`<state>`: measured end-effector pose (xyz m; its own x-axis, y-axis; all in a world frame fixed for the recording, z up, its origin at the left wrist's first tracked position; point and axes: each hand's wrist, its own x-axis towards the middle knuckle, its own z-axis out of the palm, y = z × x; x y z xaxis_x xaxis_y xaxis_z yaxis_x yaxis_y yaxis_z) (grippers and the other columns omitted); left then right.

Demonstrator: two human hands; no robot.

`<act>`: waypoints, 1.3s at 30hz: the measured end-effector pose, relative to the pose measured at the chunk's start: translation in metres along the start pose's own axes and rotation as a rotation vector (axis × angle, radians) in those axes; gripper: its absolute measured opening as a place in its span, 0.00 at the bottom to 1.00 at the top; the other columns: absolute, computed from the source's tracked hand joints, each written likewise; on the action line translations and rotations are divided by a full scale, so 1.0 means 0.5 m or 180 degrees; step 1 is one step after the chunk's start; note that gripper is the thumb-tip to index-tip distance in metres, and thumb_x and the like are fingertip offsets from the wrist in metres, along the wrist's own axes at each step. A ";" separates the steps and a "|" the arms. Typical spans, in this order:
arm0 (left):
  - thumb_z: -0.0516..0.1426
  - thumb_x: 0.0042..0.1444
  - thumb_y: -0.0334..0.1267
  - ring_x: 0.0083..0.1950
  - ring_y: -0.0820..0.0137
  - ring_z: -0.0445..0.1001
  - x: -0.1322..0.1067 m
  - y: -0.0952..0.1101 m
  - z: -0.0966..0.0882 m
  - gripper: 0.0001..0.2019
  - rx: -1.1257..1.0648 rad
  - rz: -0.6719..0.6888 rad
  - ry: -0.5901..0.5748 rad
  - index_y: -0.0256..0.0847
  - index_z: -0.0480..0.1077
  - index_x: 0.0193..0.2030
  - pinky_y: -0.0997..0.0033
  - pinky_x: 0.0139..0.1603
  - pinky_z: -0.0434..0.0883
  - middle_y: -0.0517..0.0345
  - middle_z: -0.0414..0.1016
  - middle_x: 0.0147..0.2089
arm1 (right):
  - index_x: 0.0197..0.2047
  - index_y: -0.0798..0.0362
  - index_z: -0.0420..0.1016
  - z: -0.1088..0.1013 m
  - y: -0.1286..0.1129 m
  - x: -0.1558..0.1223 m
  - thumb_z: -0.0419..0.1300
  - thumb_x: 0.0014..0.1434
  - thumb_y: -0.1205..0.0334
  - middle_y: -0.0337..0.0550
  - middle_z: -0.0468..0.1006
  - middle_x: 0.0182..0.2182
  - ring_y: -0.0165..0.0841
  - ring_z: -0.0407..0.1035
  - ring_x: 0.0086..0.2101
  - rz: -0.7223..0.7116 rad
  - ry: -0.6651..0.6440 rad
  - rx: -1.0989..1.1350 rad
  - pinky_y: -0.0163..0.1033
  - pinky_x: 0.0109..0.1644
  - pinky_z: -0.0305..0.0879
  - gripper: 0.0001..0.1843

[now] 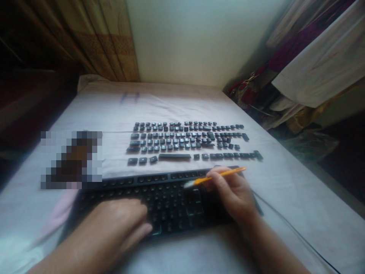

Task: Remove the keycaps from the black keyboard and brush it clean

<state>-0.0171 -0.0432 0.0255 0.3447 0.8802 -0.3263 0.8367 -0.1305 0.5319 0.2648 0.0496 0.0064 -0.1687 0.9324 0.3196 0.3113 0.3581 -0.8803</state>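
A: Take the keyboard as the centre of a clock. What is it like?

B: It is a long black plastic keyboard (171,203), its keycaps off, lying on a pale cloth-covered surface (182,104).

A: And the hands?

B: The right hand (232,188), at three o'clock, grips a slim orange-handled brush with whitish bristles (202,180). The handle slants, its bare end toward two o'clock. The bristles are over the keyboard's far section; I cannot tell whether they touch it.

A: The left hand?

B: The left hand (119,217), toward eight o'clock, is loosely curled over the near part of the keyboard, thumb pointing right. I cannot tell whether anything is inside it.

A: Where are the keys?

B: Loose black plastic keycaps (170,147) lie in rows at twelve to one o'clock, with a long black bar-shaped key (174,156) in the nearest row.

A: Anything else?

B: A thin dark cable (285,219) runs toward four o'clock, and a soft pink cloth (61,211) lies at nine.
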 end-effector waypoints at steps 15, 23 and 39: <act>0.51 0.64 0.46 0.32 0.64 0.75 0.005 -0.005 0.003 0.14 0.0077 0.0053 0.0027 0.47 0.69 0.30 0.65 0.33 0.61 0.57 0.77 0.32 | 0.31 0.51 0.77 -0.004 0.002 0.006 0.63 0.64 0.48 0.36 0.79 0.18 0.30 0.72 0.18 0.0656 0.0358 0.0994 0.34 0.24 0.72 0.16; 0.50 0.65 0.48 0.34 0.65 0.74 0.005 -0.006 -0.001 0.15 0.0093 -0.0058 -0.0111 0.46 0.70 0.30 0.67 0.35 0.62 0.58 0.77 0.34 | 0.32 0.52 0.78 -0.032 -0.002 0.026 0.65 0.60 0.48 0.37 0.78 0.18 0.33 0.74 0.20 0.0666 0.1014 0.0637 0.37 0.29 0.73 0.15; 0.52 0.64 0.45 0.29 0.68 0.75 0.004 0.002 0.008 0.15 0.0512 0.0086 0.0477 0.46 0.70 0.27 0.71 0.29 0.63 0.61 0.76 0.28 | 0.36 0.53 0.81 -0.102 -0.008 0.056 0.67 0.60 0.52 0.40 0.81 0.24 0.33 0.75 0.23 -0.0202 -0.0174 0.0259 0.39 0.28 0.76 0.11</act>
<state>-0.0136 -0.0434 0.0223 0.3109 0.9318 -0.1876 0.8892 -0.2154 0.4036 0.3064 0.0766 0.0367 -0.2371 0.9031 0.3580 0.2216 0.4091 -0.8852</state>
